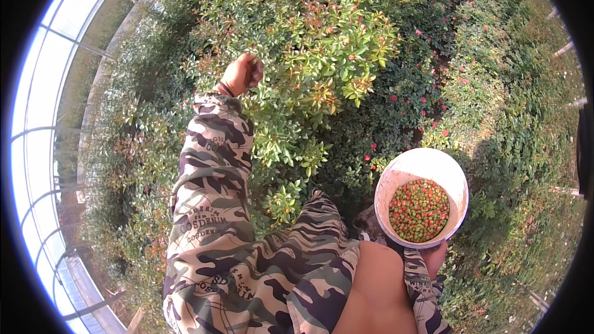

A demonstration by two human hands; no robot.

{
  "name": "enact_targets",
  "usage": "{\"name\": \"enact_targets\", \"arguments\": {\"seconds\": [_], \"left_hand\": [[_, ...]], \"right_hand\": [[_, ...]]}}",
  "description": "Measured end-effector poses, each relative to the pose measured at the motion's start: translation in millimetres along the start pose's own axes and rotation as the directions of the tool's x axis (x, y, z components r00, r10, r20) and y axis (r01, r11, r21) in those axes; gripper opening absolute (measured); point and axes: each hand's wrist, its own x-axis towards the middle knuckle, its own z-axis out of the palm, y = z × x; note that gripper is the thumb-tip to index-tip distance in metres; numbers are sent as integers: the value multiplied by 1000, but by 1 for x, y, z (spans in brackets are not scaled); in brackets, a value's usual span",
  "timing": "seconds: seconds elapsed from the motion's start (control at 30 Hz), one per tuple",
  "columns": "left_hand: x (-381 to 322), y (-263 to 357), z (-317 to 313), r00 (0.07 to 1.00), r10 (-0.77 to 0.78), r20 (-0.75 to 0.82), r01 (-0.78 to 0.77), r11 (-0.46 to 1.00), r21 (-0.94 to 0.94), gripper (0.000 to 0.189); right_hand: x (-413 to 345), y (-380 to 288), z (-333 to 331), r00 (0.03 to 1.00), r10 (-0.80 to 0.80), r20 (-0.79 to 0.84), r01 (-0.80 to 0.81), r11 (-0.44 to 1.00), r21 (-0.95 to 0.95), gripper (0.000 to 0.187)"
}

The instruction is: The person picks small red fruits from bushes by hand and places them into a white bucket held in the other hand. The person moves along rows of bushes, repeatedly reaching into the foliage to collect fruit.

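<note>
My left hand (242,74) reaches out over a leafy rose bush (297,51), its fingers curled among the upper shoots. Whether a bud or stem sits between those fingers is hidden. Low on the right, my right hand (435,259) grips a white plastic bucket (385,195) from its near side, the fingers mostly out of sight beneath it. Inside the bucket lies a heap of small green and red rose buds (419,211). Reddish young shoots and several buds top the bush beyond my left hand.
Denser rows of rose plants (482,55) with pink-red blooms (393,98) run along the right. A framed greenhouse wall (41,83) curves along the left. My camouflage sleeve (209,162) and shirt brush close to the foliage.
</note>
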Motion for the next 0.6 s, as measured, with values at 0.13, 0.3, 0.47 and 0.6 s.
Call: {"name": "enact_targets", "arguments": {"seconds": [0.13, 0.3, 0.47, 0.6], "left_hand": [[-130, 44, -11, 920, 391, -17, -371, 858, -354, 22], [-282, -17, -48, 843, 159, -514, -335, 903, -269, 16], [-324, -100, -72, 668, -118, -734, 135, 990, -37, 30], [-278, -131, -65, 833, 200, -515, 493, 154, 856, 27]], "right_hand": [[12, 14, -32, 912, -291, 289, 408, 721, -560, 51], [-9, 2, 13, 995, -96, -32, 81, 947, -311, 48], [-15, -8, 36, 985, 152, 75, -143, 984, -108, 49], [-19, -7, 50, 991, 134, 29, -130, 985, -111, 47]]}}
